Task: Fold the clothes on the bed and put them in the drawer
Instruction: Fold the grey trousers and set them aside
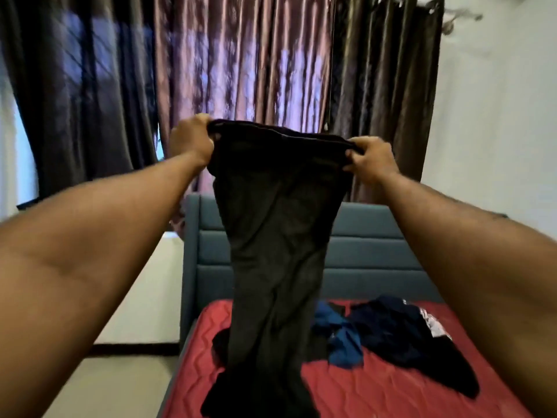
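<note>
Head view: both my arms stretched forward and up.
Left hand (190, 140): grips trousers (271, 251) at waistband corner.
Right hand (369, 159): pinches the other corner.
Trousers: hanging, hems reaching bed (376, 384).
Bed: 1 heap of clothes (388, 330).

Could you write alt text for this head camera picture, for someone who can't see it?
A person's left hand and right hand grip the waistband of dark trousers, holding them up so they hang down over a red mattress. A blue garment and a dark navy garment lie crumpled on it, before a blue-grey headboard and shiny curtains.
</note>
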